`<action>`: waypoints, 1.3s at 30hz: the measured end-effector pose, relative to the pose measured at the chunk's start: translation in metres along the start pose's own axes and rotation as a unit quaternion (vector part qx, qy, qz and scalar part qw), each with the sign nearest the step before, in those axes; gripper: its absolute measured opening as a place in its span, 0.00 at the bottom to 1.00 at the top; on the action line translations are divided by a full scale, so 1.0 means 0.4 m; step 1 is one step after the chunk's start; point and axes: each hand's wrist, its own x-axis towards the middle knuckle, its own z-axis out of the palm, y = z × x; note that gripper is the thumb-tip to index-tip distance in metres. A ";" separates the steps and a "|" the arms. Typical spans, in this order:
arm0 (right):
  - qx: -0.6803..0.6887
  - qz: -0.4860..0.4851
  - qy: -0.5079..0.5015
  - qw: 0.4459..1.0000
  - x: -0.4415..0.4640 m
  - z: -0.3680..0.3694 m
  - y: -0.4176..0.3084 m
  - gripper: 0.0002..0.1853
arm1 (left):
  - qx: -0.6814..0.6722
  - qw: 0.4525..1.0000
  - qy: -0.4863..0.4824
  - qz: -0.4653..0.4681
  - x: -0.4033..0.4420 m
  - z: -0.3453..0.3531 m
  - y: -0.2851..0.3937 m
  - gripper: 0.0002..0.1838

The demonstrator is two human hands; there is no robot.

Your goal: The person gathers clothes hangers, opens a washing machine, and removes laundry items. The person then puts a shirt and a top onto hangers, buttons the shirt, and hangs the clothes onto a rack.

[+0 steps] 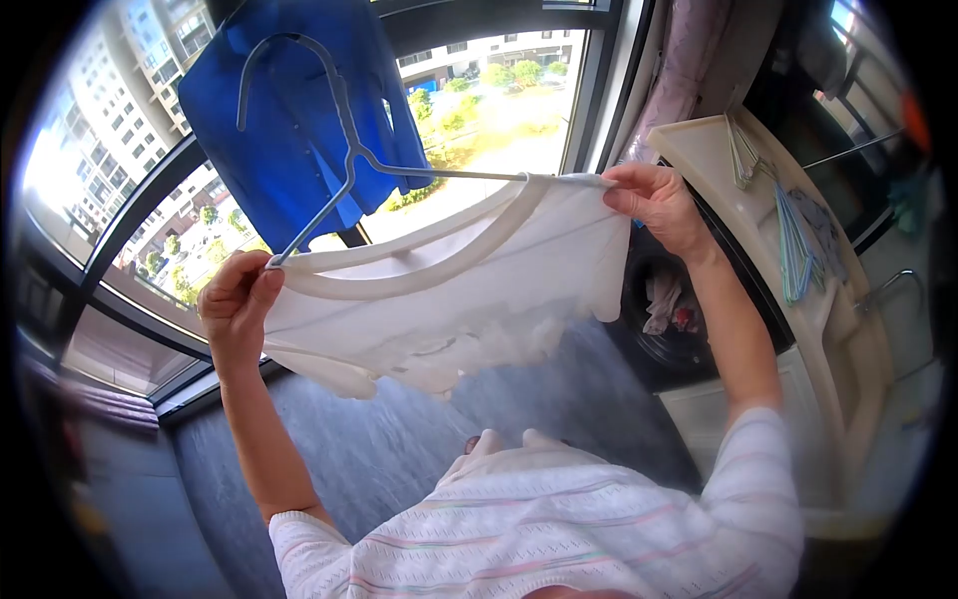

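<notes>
A white T-shirt (439, 299) hangs spread out in front of me on a thin wire hanger (354, 150), whose hook points up and away. My left hand (238, 299) pinches the shirt's left shoulder together with that end of the hanger. At the other shoulder, my right hand (664, 205) grips the cloth between thumb and fingers near the hanger's right end. The wide neckline sags below the hanger's bars. Beyond the hanger hangs a blue shirt (299, 110) by the window.
To the right, several hangers (793, 240) lie on a beige sink counter (699, 140) with a faucet (893, 285). Below it, a dark front-loading washer (659, 309) has laundry inside. Large windows (499, 120) face me, and grey flooring (559, 429) lies below.
</notes>
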 end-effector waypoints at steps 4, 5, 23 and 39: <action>-0.046 -0.014 0.025 0.999 0.024 -0.003 0.017 0.10 | -0.007 1.000 0.005 0.013 0.022 -0.063 -0.015 0.06; -0.077 -0.011 0.027 0.997 0.029 0.002 0.013 0.10 | -0.001 1.000 0.014 0.007 0.025 -0.076 -0.019 0.07; -0.291 -0.281 -0.005 0.914 0.284 0.347 -0.022 0.09 | 0.013 1.000 0.014 0.013 0.140 -0.241 -0.059 0.04; -0.245 -0.362 0.092 0.894 0.707 0.337 0.054 0.09 | 0.252 0.960 0.006 0.120 0.514 -0.280 -0.002 0.09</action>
